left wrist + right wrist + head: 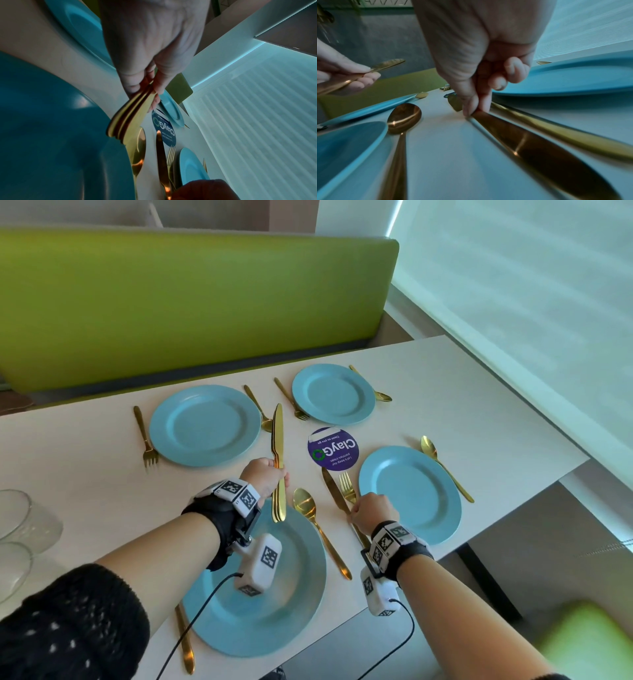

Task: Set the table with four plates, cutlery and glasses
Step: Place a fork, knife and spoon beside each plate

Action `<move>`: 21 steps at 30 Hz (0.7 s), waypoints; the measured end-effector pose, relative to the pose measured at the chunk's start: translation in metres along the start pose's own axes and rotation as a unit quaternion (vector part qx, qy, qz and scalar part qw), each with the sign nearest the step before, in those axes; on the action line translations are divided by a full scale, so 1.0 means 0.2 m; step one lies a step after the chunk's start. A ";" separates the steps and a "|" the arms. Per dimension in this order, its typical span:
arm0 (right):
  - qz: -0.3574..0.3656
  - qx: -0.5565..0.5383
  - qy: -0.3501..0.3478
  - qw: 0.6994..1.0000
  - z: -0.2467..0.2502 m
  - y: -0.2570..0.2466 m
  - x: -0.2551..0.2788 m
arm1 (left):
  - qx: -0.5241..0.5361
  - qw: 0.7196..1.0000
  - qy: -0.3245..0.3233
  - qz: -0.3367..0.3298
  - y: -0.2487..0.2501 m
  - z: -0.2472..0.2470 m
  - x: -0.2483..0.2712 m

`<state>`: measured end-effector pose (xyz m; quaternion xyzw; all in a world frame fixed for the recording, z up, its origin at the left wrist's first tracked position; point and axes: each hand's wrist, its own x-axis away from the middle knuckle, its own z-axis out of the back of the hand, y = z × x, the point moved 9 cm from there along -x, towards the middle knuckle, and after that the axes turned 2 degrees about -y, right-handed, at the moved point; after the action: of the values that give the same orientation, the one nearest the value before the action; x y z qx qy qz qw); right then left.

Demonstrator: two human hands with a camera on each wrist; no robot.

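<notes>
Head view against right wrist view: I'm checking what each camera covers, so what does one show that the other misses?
Only the head view shows all four blue plates, the glasses at the table's left edge and the purple ClayGo sticker. Only the right wrist view shows the right hand fingertips pinching the table knife. Both show the left hand holding stacked knives.

Head high — wrists close, low

Only readable text: round purple sticker (pixel 333 449) mid-tabletop, between the four plates. Big "ClayGo", upside down in the head view; small lines "Clean as you go" and "Let's keep our pantries clean". Wrist bands carry black-and-white square code markers, no text.
</notes>
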<state>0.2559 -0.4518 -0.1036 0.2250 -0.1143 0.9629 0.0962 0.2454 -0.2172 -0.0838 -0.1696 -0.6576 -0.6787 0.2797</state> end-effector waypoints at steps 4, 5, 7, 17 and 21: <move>0.005 0.016 0.007 1.000 0.01 -0.01 0.00 | 0.001 1.000 0.004 -0.007 0.02 -0.01 0.01; 0.007 0.021 0.011 1.000 0.01 -0.01 0.00 | 0.000 1.000 0.005 -0.007 0.02 -0.01 0.01; 0.010 0.035 0.018 0.999 0.01 -0.01 0.01 | -0.001 1.000 0.008 -0.006 0.01 0.00 0.02; -0.006 0.058 0.038 0.998 0.00 -0.01 0.03 | 0.023 1.000 0.005 0.000 -0.05 0.06 0.00; -0.025 0.054 0.048 0.997 0.02 -0.01 0.05 | 0.016 1.000 -0.002 -0.004 -0.06 0.12 0.01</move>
<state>0.2497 -0.4496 -0.0956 0.1866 -0.0517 0.9745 0.1131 0.2334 -0.1933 -0.0898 -0.1634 -0.6697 -0.6688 0.2784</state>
